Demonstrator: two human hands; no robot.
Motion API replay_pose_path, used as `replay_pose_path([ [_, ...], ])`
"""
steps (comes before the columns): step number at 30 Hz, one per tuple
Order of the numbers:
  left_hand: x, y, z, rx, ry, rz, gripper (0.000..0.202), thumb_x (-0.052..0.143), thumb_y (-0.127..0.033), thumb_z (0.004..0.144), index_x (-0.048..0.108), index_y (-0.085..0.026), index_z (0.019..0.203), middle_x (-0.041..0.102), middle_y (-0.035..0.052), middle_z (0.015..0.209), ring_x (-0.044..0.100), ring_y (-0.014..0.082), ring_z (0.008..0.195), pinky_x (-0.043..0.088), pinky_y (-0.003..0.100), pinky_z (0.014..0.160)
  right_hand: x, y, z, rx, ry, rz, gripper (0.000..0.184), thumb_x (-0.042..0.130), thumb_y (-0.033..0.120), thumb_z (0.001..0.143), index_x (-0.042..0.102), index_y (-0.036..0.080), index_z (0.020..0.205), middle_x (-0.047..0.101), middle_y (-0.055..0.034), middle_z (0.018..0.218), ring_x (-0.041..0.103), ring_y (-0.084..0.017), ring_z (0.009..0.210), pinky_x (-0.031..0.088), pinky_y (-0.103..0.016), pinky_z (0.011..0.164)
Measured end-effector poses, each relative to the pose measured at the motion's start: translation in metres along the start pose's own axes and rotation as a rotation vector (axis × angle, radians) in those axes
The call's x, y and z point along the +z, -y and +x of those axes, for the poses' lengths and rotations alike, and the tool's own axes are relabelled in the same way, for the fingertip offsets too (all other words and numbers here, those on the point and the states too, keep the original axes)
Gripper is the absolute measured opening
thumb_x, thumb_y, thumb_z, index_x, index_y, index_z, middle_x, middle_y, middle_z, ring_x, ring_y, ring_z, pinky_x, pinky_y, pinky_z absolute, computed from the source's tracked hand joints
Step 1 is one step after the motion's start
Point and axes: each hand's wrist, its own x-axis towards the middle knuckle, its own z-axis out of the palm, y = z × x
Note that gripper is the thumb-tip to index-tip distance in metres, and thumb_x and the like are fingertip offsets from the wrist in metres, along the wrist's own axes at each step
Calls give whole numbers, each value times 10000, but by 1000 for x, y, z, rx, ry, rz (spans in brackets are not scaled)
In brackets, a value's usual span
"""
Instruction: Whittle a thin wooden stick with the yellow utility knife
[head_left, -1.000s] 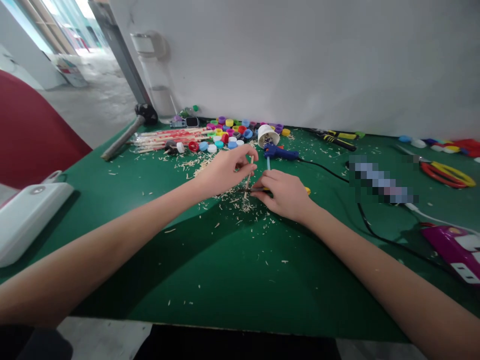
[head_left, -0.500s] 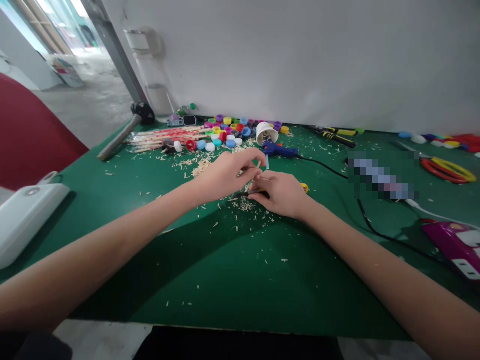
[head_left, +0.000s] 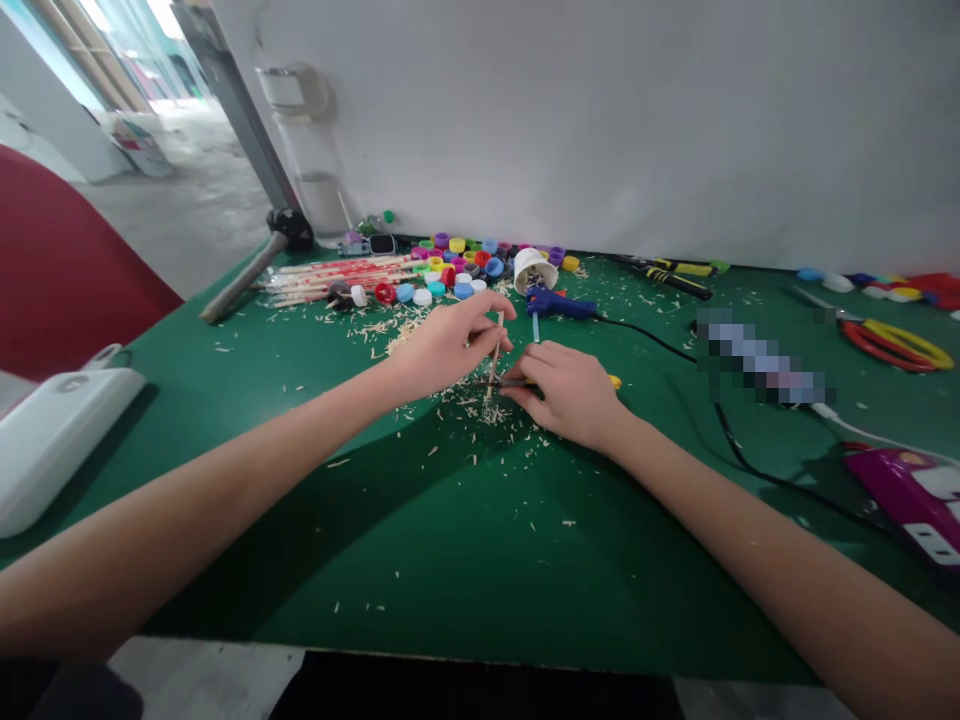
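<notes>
Pinched in the fingers of my left hand (head_left: pixel 457 345) is a thin wooden stick (head_left: pixel 495 355), its lower end pointing down at the table. My right hand (head_left: pixel 566 385) is closed around a utility knife (head_left: pixel 614 382) with a yellow handle end. The dark blade reaches left past my fingers and meets or crosses the stick near its lower end. Pale wood shavings (head_left: pixel 487 410) lie under and around both hands on the green table (head_left: pixel 480 560).
Behind the hands lie coloured bottle caps (head_left: pixel 436 289), wrapped sticks (head_left: pixel 337 280), a white cup (head_left: pixel 534 270) and a blue glue gun (head_left: pixel 562 303). Pliers (head_left: pixel 679 278), scissors (head_left: pixel 896 345) and a purple power strip (head_left: pixel 911 495) are rightward. A hammer (head_left: pixel 255 270) and white box (head_left: pixel 64 440) sit left.
My left hand has drawn slightly left, away from the right hand, and the stick now stands more upright and in plain sight. My right hand stays nearly in place with the knife.
</notes>
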Motion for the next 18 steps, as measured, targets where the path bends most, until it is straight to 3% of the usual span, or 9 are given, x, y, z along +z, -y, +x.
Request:
replay_pose_path([
  [4,2,-3,-1,22,4,65,212,387,-193,911,505,-230,1084,695,-10,692,676,124,717,412,214,524,-4,-4,7,47,105,86,203,541,380,893,649,211,866,667,-28,899,583,-171,825,344,-285,566],
  [11,2,-6,-2,39,-2,158,252,395,-207,903,527,-232,1116,682,2,709,665,133,678,374,196,476,-3,-9,13,70,227,144,185,543,378,873,648,225,873,682,-16,911,609,-176,837,358,-294,569],
  [18,3,-12,-5,17,-57,98,171,478,-276,883,560,-234,1028,676,22,878,626,91,665,464,210,550,2,-2,3,-22,128,8,235,461,376,928,624,210,893,659,-31,886,571,-183,807,319,-304,573],
])
